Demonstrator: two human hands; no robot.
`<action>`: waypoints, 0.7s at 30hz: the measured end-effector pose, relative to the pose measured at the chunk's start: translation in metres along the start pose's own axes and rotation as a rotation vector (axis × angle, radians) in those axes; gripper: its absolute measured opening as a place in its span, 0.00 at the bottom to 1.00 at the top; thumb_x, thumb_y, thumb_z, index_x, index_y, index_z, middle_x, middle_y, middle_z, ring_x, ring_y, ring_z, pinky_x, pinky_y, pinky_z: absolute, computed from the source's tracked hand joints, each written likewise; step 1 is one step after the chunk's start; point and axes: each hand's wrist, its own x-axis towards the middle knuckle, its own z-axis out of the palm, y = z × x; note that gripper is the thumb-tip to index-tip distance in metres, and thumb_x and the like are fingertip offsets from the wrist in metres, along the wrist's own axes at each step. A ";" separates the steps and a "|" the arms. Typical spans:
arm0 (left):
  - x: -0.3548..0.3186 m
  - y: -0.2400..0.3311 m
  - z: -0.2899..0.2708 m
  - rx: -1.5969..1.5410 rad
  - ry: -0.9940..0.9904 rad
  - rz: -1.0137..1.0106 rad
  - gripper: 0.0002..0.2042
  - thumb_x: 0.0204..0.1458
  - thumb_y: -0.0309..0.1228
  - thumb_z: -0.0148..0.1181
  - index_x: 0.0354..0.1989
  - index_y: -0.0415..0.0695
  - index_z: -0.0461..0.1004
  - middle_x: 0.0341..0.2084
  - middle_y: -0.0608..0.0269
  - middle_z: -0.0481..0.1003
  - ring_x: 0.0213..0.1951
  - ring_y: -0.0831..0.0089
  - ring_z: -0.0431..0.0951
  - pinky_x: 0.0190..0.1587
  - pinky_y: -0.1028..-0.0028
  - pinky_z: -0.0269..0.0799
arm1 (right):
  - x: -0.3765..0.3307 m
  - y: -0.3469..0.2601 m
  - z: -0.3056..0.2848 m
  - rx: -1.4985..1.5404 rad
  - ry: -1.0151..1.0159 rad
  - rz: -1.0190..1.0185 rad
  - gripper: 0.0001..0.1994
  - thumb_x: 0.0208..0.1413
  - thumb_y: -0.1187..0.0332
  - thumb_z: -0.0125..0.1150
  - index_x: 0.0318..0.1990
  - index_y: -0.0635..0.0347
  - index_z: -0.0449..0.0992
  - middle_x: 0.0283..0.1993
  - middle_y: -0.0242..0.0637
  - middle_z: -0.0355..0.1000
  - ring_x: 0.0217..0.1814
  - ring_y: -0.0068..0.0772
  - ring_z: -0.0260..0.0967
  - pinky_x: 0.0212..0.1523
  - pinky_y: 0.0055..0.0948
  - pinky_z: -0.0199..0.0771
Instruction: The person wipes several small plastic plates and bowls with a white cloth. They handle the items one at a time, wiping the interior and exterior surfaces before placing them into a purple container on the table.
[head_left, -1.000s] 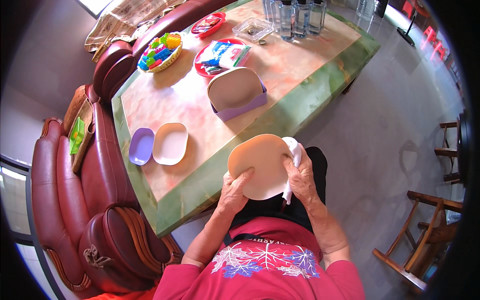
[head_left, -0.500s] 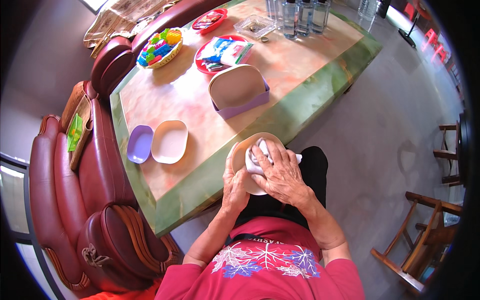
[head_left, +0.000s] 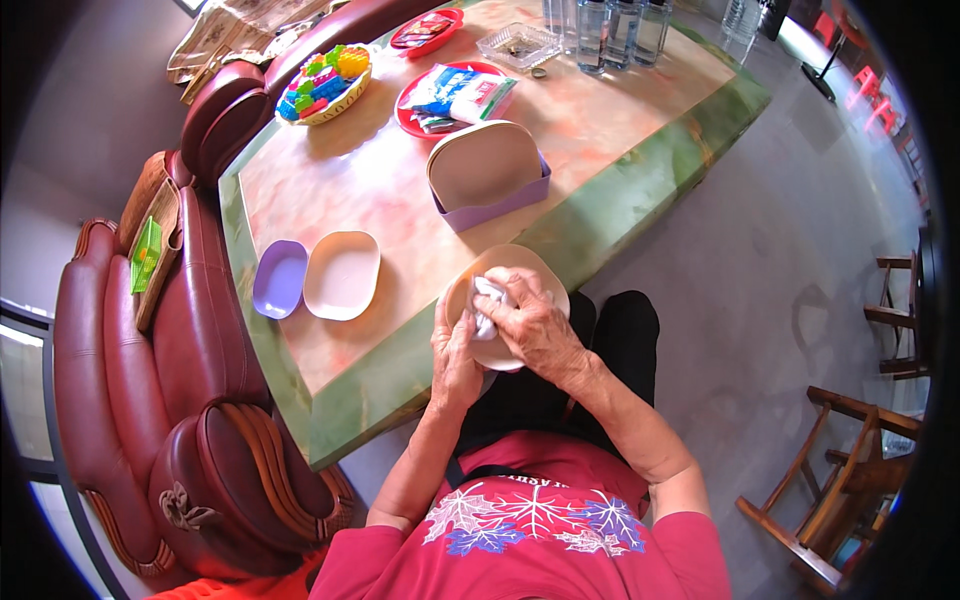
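Over my lap, at the table's near edge, I hold a cream-coloured shallow dish [head_left: 525,262]. My left hand [head_left: 456,352] grips its left rim, thumb on the inside. A crumpled white cloth [head_left: 490,300] is bunched under the fingers of my right hand [head_left: 538,322], which press it against the dish's inner left side. Left of the dish on the table lie a small purple dish [head_left: 280,279] and a larger cream dish [head_left: 342,276], side by side. Beyond my hands stands a purple holder [head_left: 492,204] with cream dishes [head_left: 483,165] upright in it.
The marble-topped table [head_left: 420,365] has a green border. On it are a basket of colourful blocks [head_left: 325,85], a red plate with packets [head_left: 455,98], a clear glass ashtray [head_left: 518,46] and several bottles [head_left: 620,35]. A maroon sofa [head_left: 200,310] stands left, a wooden chair [head_left: 830,490] right.
My right hand has slid the cloth leftward inside the dish, its fingers now more curled. The dish has shifted slightly up, and more of its right side shows.
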 end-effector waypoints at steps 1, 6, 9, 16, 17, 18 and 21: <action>0.001 0.001 -0.001 0.027 -0.008 -0.023 0.22 0.60 0.23 0.48 0.64 0.44 0.59 0.56 0.58 0.68 0.56 0.68 0.69 0.58 0.67 0.68 | 0.005 0.004 0.000 -0.064 0.053 -0.034 0.15 0.49 0.71 0.57 0.46 0.60 0.78 0.57 0.39 0.67 0.57 0.43 0.63 0.54 0.40 0.70; 0.004 -0.013 -0.010 0.322 0.010 0.174 0.22 0.60 0.21 0.45 0.64 0.42 0.58 0.54 0.58 0.68 0.54 0.72 0.69 0.57 0.71 0.66 | 0.017 0.018 -0.019 -0.460 0.066 -0.005 0.14 0.44 0.72 0.58 0.42 0.60 0.79 0.52 0.34 0.70 0.48 0.38 0.64 0.46 0.35 0.72; 0.003 -0.024 -0.009 0.380 0.101 0.255 0.21 0.61 0.20 0.41 0.64 0.41 0.58 0.53 0.58 0.69 0.54 0.72 0.68 0.58 0.73 0.62 | 0.005 0.014 -0.028 -0.439 0.028 -0.011 0.15 0.44 0.73 0.59 0.43 0.63 0.78 0.49 0.36 0.70 0.46 0.39 0.65 0.45 0.34 0.73; 0.003 -0.022 -0.006 0.425 0.076 0.283 0.21 0.61 0.20 0.42 0.63 0.41 0.58 0.51 0.58 0.70 0.52 0.73 0.69 0.56 0.73 0.65 | -0.030 -0.024 -0.020 -0.290 -0.025 0.029 0.18 0.46 0.71 0.59 0.48 0.63 0.76 0.47 0.43 0.69 0.44 0.42 0.66 0.46 0.37 0.72; 0.003 -0.023 -0.008 0.398 0.050 0.268 0.21 0.60 0.20 0.43 0.63 0.41 0.58 0.51 0.58 0.70 0.51 0.73 0.70 0.55 0.73 0.67 | -0.030 -0.031 -0.017 -0.214 -0.012 -0.011 0.19 0.47 0.71 0.58 0.50 0.60 0.75 0.47 0.43 0.69 0.45 0.42 0.66 0.46 0.38 0.72; 0.003 -0.023 -0.010 0.371 0.023 0.252 0.21 0.60 0.20 0.44 0.63 0.41 0.57 0.51 0.58 0.69 0.50 0.73 0.71 0.53 0.74 0.68 | -0.032 -0.034 -0.011 -0.126 0.006 -0.028 0.20 0.46 0.73 0.61 0.51 0.58 0.75 0.48 0.44 0.69 0.46 0.45 0.67 0.50 0.43 0.69; 0.006 -0.022 -0.017 0.349 0.034 0.210 0.21 0.59 0.20 0.43 0.63 0.41 0.58 0.51 0.57 0.70 0.50 0.72 0.72 0.52 0.73 0.70 | -0.035 -0.035 -0.008 -0.109 0.021 -0.097 0.19 0.47 0.71 0.61 0.49 0.56 0.76 0.49 0.42 0.69 0.45 0.43 0.67 0.48 0.41 0.66</action>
